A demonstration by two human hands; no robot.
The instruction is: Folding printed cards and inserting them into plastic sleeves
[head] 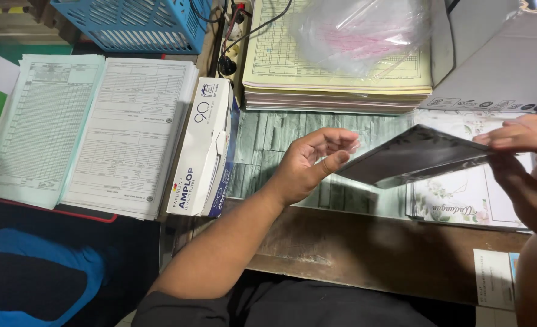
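right hand (520, 134) cropped at edge, basket (132, 24) cut off

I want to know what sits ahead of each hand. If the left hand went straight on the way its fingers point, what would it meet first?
The left hand points right, at the near edge of the flat dark sleeve that the right hand holds. It would likely meet that edge first; the depth is hard to judge.
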